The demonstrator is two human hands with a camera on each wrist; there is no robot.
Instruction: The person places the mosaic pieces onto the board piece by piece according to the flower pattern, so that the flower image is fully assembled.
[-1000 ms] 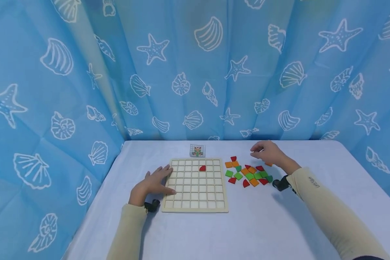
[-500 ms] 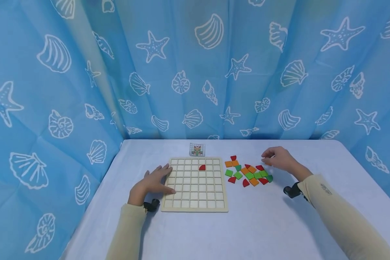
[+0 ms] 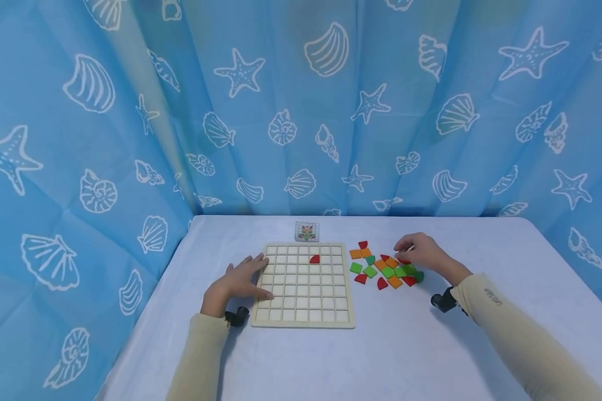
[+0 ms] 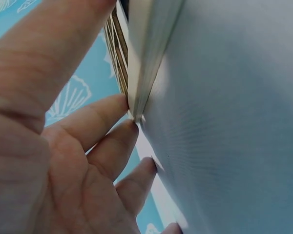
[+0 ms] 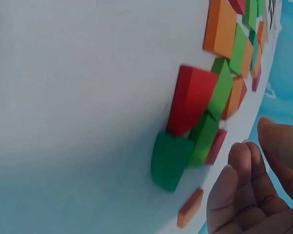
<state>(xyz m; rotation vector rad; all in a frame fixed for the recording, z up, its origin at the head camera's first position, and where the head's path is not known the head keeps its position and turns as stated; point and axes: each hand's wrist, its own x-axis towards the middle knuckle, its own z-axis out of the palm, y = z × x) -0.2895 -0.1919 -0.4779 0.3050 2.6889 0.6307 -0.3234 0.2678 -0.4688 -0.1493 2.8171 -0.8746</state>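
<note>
My left hand (image 3: pixel 234 283) lies with spread fingers along the left edge of a pale square grid board (image 3: pixel 301 324). In the left wrist view its fingertips touch the board's side (image 4: pixel 145 53). A red quarter-circle tile (image 3: pixel 314 259) sits in one cell near the board's far side. My right hand (image 3: pixel 423 253) hovers at the far right of a scatter of tiles, its fingers loosely bent. Between thumb and fingers the right wrist view shows nothing held. Closest there are a dark green quarter-circle tile (image 5: pixel 171 161), a red tile (image 5: pixel 190 97) and an orange tile (image 5: pixel 190 208).
A small card (image 3: pixel 307 231) with a coloured grid pattern lies behind the board. Several orange, green and red tiles, among them a light green square (image 3: pixel 355 268), spread to its right. A white cloth (image 3: pixel 301 362) covers the table, and a blue shell-print curtain (image 3: pixel 301 111) stands behind.
My right hand moved right and toward me, away from the tiles, then came back left over their right side. My left hand stays on the board's edge.
</note>
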